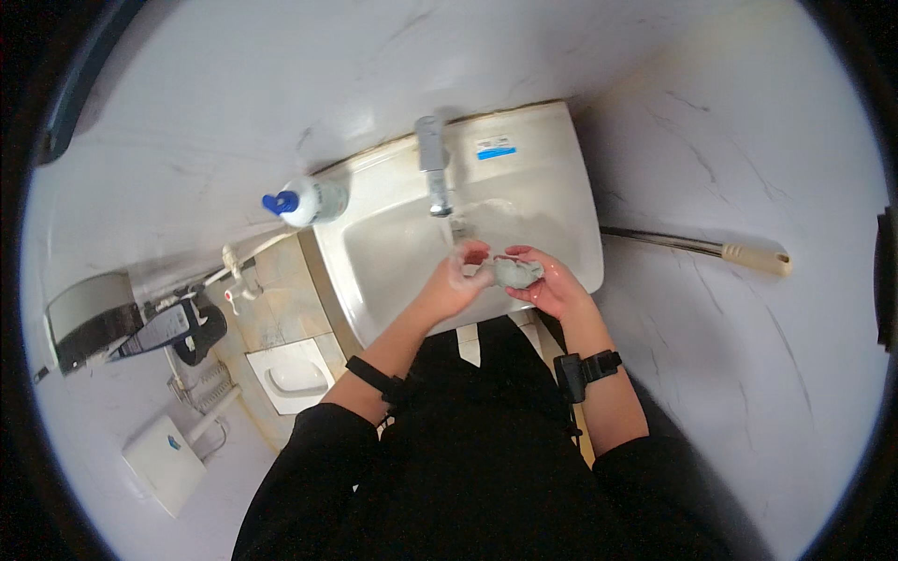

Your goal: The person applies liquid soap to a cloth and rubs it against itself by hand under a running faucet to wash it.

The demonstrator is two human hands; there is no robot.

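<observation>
Over the near edge of the white washbasin (pixel 383 252), both my hands are at a small, crumpled, pale grey-green thing (pixel 517 273). It looks soft and wet, like a cloth, but its exact kind does not show. My right hand (pixel 558 288) is closed around its right side, fingers bent and glistening with water. My left hand (pixel 453 283) is at its left end, fingers curled and slightly blurred, apparently pinching it. Beyond the hands rises a chrome tap (pixel 431 154), its spout over the bowl. I cannot make out whether water runs.
Left of the basin stands a white pump bottle (pixel 318 202) with a blue top. A long handle with a cream grip (pixel 758 259) leans at the right wall. At lower left are a squat toilet (pixel 296 376), a paper dispenser (pixel 92 320) and a small wall valve (pixel 240 288).
</observation>
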